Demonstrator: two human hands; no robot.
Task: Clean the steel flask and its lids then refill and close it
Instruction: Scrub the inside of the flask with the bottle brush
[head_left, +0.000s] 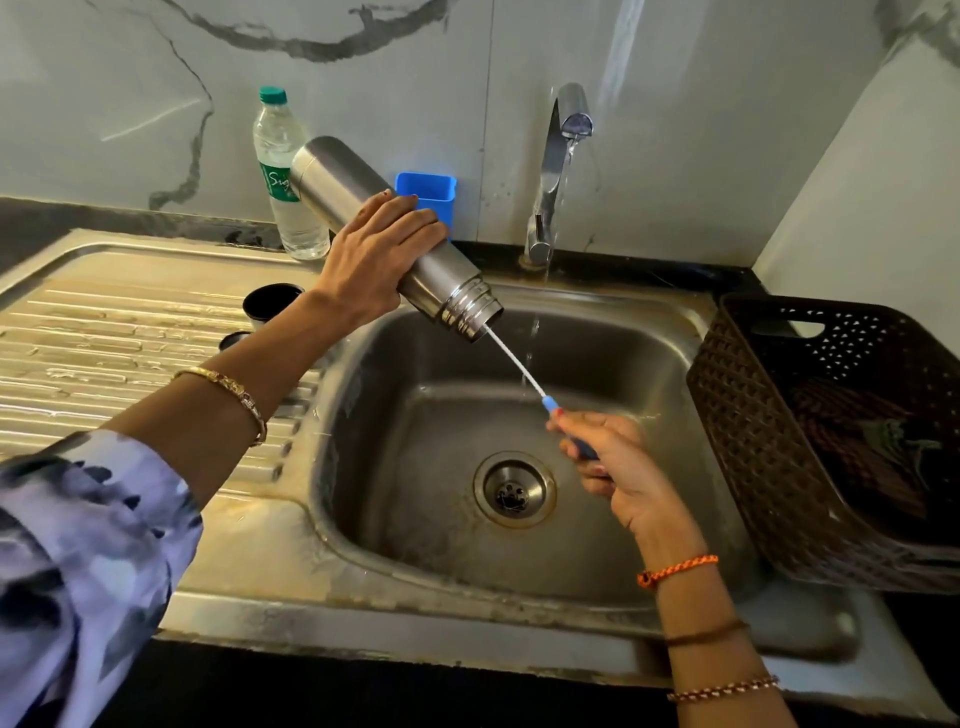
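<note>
My left hand (375, 254) grips the steel flask (337, 179) around its middle, holding it tilted over the sink basin (405, 415) with the open threaded mouth pointing down and right. My right hand (610, 460) holds the blue handle of a bottle brush (517, 364). The brush's white stem runs up into the flask mouth, and its bristles are hidden inside. Two lids sit on the draining board at the left: a dark cup lid (271, 304) and a smaller lid (235, 340), partly hidden behind my left forearm.
The tap (558, 156) runs a thin stream into the basin, close to the brush stem. A plastic water bottle (283, 171) and a blue holder (428, 195) stand at the back wall. A brown woven basket (831, 441) sits right of the sink.
</note>
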